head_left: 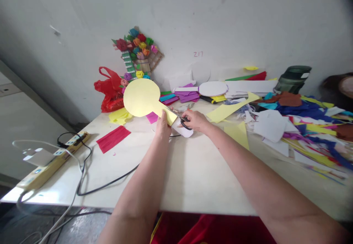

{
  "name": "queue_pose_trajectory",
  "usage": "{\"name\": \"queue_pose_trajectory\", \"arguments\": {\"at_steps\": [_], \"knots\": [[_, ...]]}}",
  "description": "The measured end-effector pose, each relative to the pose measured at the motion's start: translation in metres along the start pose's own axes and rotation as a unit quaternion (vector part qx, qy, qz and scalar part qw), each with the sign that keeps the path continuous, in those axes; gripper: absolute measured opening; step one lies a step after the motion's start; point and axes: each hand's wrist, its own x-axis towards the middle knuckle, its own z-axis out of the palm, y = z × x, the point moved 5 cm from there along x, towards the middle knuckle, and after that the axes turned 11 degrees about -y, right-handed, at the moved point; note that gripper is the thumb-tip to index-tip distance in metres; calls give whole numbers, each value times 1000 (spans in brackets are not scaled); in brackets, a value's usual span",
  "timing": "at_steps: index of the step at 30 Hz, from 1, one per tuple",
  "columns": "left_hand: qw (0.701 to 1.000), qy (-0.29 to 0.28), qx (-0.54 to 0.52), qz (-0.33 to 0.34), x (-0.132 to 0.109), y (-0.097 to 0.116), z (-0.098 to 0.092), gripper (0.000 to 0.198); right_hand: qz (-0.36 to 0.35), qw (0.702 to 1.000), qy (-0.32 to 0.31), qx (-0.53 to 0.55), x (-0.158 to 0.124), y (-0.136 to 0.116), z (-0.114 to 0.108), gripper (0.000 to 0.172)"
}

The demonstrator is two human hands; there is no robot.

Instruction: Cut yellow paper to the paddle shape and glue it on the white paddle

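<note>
My left hand [163, 125] grips a pale yellow paper cutout [141, 97] by its narrow strip; the cutout has a round head at its upper left end. In my right hand [196, 120] is a pair of scissors [185, 122] with dark handles, fingers through the loops. The blades point up and left and lie along the strip's right edge. Whether the blades are parted I cannot tell. Beneath the hands a white paper piece [186, 131] lies on the table. To the right are yellow paper offcuts [231, 108].
A power strip [55, 159] with a plug and cables lies at the table's left. Red crepe paper [113, 139] is nearby. Behind stand a red plastic bag [110, 89] and paper flowers [139, 45]. Coloured scraps [311, 126] and a dark green bottle [293, 79] occupy the right.
</note>
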Motion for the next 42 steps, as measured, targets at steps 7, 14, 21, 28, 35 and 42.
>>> {"name": "queue_pose_trajectory", "arguments": {"at_steps": [7, 14, 21, 28, 35, 42], "knots": [[1000, 0, 9, -1, 1, -2, -4, 30, 3, 1000, 0, -26, -1, -1, -2, 42], [1000, 10, 12, -17, -3, -6, 2, 21, 17, 999, -1, -45, -2, -2, -5, 45], [1000, 9, 11, -11, -4, -8, 4, 18, 16, 999, 3, -47, -2, -2, -5, 43], [1000, 17, 15, -21, -5, -7, 4, 25, 15, 999, 2, -37, -1, -2, -2, 40], [1000, 3, 20, -11, -2, -7, 3, 24, 1, 1000, 12, -27, -1, -3, -1, 31], [1000, 18, 8, -10, -3, -6, 3, 20, -13, 1000, 15, -13, -1, -2, -1, 28]]}}
